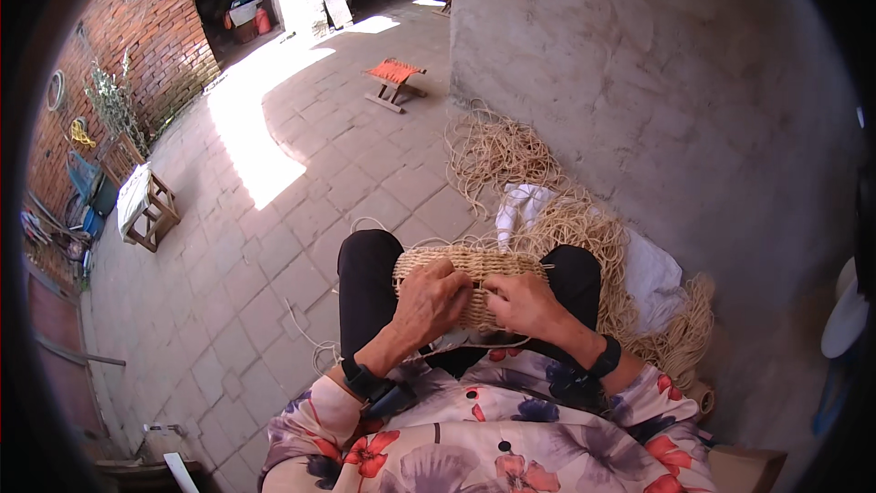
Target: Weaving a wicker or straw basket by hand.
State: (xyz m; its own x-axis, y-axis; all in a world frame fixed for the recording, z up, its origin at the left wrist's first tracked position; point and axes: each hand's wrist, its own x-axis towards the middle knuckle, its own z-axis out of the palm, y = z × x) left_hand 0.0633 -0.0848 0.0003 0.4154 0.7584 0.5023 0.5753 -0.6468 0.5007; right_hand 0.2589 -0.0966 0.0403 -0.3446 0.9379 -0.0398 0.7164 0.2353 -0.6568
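Note:
Across my lap lies a tan woven straw piece (474,261), its rows of plaited cord running side to side. My left hand (432,299) is closed on its left part, fingers curled at the weave. From the other side my right hand (524,302) grips it near the middle, thumb and fingertips bent together. The two hands almost meet, and the fingertips hide whatever fine strand may be between them. A loose pale cord (315,344) trails from the work past my left knee to the floor.
Big tangled heaps of straw cord (504,153) lie along the grey wall (630,64) to my right, partly over a white cloth (652,278). A folding stool with an orange seat (395,71) stands ahead. At left, a wooden stool (151,208) bears a white cover.

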